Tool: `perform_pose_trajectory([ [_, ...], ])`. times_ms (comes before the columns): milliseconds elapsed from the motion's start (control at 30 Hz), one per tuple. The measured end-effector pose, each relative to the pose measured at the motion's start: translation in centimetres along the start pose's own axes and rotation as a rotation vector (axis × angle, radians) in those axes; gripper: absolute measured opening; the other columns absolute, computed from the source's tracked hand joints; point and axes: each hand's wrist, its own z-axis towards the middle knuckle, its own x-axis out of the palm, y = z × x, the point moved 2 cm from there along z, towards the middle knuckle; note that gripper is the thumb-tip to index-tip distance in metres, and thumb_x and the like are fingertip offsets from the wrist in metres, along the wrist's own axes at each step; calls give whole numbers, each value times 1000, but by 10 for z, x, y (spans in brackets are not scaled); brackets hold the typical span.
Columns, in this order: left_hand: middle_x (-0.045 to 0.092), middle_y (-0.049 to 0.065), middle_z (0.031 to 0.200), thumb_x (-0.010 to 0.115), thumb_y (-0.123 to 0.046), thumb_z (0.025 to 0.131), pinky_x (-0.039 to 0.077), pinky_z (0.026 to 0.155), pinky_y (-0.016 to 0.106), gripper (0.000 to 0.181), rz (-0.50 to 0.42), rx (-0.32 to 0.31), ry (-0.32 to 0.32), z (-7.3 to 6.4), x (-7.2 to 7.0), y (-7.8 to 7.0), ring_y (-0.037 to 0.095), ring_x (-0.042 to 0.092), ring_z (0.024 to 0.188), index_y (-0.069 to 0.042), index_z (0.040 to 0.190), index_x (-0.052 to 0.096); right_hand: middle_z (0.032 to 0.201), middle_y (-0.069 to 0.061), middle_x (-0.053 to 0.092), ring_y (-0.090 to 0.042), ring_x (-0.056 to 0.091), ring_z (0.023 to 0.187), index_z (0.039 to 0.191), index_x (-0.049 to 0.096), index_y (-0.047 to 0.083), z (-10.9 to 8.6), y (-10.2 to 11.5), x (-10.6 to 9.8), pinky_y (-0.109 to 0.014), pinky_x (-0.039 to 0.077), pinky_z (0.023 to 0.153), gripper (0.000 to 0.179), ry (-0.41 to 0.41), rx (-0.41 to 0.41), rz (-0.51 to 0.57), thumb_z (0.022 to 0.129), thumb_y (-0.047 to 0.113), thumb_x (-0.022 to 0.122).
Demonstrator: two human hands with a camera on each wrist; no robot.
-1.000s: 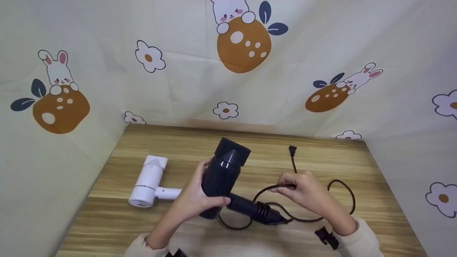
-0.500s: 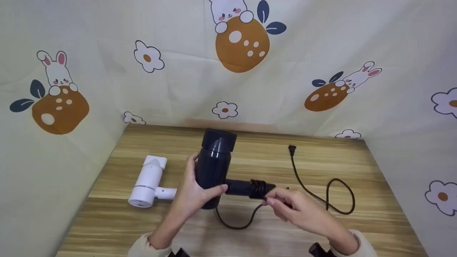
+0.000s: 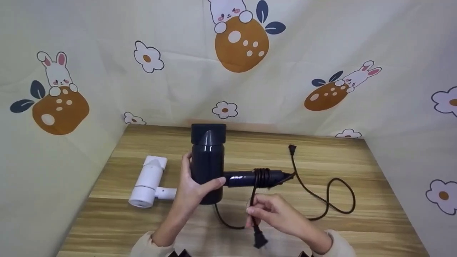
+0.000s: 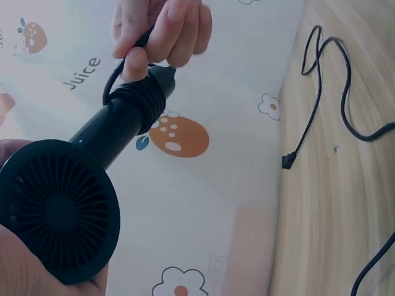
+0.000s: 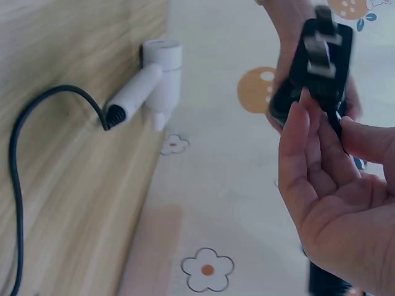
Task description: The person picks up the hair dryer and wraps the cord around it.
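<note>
My left hand grips the barrel of a black hair dryer with a flat nozzle, raised in front of me. Its handle points right, with several turns of black cord wound round it. From these turns, the cord's end runs down to my right hand, which pinches it between thumb and fingers just above the plug. In the left wrist view the round vented end of the dryer shows, with the right fingers beyond the handle. The right wrist view has the plug close up and blurred.
A white hair dryer lies on the wooden table at the left, its handle partly behind my left arm. A black cord leads across the table to a plug at the back right. Patterned cloth encloses the table.
The black hair dryer has swung leftward until its handle lies level. My right hand has come in from the right, past the handle's end, to below it; the plug now hangs beneath that hand.
</note>
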Motion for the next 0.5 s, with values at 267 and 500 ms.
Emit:
perform_pose_trajectory([
  [267,56,12,113,81,-4,63,46,89,38,85,-88,7,30,-3,3,-3,23,57,98,-14,132,31,74,-11,69,0,57,66,81,70,3,10,-20,-5,-20,50,61,19,-257,-17,-225,85,21,66],
  [500,53,13,116,78,-4,65,44,91,36,84,-146,-53,51,-4,4,-3,22,55,100,-10,133,29,66,-25,63,-8,61,56,93,65,-3,16,-43,-14,-27,52,53,18,-192,41,16,88,14,62],
])
